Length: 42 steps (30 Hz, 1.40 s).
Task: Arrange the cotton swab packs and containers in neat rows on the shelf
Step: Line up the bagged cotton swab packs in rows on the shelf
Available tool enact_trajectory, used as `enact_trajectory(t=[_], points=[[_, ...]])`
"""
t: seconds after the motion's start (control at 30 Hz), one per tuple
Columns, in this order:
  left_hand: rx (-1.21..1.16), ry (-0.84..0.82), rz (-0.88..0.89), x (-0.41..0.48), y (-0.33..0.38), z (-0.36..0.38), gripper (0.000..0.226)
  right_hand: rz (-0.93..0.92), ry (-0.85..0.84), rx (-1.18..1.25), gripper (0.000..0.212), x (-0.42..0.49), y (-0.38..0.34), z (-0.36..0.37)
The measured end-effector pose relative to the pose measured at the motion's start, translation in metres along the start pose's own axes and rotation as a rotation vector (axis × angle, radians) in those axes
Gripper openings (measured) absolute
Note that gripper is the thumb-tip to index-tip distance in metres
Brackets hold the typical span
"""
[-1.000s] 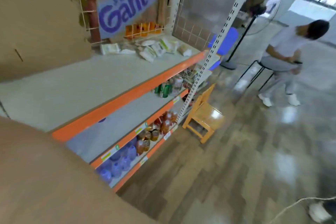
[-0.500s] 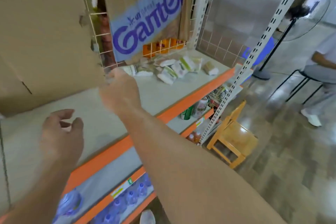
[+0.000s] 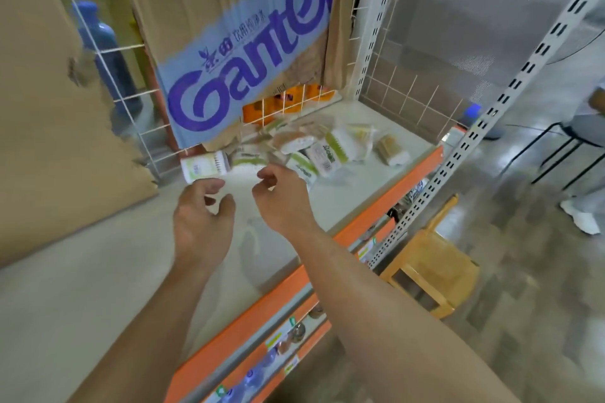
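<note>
Centre frame: a person's left hand [image 3: 203, 216] and right hand [image 3: 281, 199] hover side by side over the grey shelf [image 3: 98, 271]. Fingers on both are loosely curled w/ nothing in them, apparently poised to pick from the heap ahead. The cotton swab packs [image 3: 330, 154] lie jumbled and overlapping at the back of the shelf, centre-right of frame, not in rows. One round swab container [image 3: 204, 168] lies on its side at the heap's left end, just beyond the left fingertips; contact can't be confirmed. A lone pack [image 3: 391, 149] sits apart at the right, near the orange shelf edge [image 3: 402, 180]. Behind, a Ganten carton panel [image 3: 248, 52] leans on the wire grid [image 3: 98, 52], prob. as a backstop. Sorting looks barely begun; the bare shelf at lower left leaves room for rows.
</note>
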<state>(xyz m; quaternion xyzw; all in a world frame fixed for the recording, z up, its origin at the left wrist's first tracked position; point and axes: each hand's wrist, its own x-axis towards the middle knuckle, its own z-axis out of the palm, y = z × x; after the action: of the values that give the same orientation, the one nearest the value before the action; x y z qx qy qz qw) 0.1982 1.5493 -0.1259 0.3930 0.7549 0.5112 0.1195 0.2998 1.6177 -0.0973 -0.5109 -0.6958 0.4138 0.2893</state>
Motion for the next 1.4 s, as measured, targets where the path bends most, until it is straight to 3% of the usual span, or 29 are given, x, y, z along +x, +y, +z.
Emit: enact_trajectory(t=[0.27, 0.47, 0.77, 0.83, 0.93, 1.0, 1.13, 1.4], points=[[0.033, -0.013, -0.087, 0.021, 0.015, 0.052, 0.021, -0.007, -0.026, -0.077, 0.030, 0.042, 0.041, -0.022], [0.046, -0.013, -0.246, 0.036, 0.029, 0.090, 0.029, -0.032, -0.005, -0.146, 0.031, 0.058, 0.070, -0.046], [0.002, -0.099, -0.418, 0.037, 0.037, 0.129, 0.040, -0.173, -0.033, -0.279, 0.015, 0.065, 0.098, -0.057], [-0.011, -0.105, -0.438, 0.036, 0.038, 0.132, 0.037, -0.214, 0.025, -0.236, 0.021, 0.063, 0.099, -0.064], [-0.053, -0.146, -0.458, 0.033, 0.037, 0.134, 0.007, -0.334, 0.281, -0.168, 0.026, 0.064, 0.098, -0.081], [-0.123, -0.151, -0.467, 0.030, 0.036, 0.132, 0.009, -0.265, 0.353, -0.200, 0.041, 0.071, 0.098, -0.095], [-0.247, -0.117, -0.530, 0.018, 0.032, 0.125, 0.011, 0.002, 0.198, -0.201, 0.072, 0.090, 0.109, -0.110], [-0.466, 0.077, -0.634, -0.015, 0.022, 0.091, 0.011, -0.073, 0.114, 0.026, 0.040, 0.073, 0.100, -0.090]])
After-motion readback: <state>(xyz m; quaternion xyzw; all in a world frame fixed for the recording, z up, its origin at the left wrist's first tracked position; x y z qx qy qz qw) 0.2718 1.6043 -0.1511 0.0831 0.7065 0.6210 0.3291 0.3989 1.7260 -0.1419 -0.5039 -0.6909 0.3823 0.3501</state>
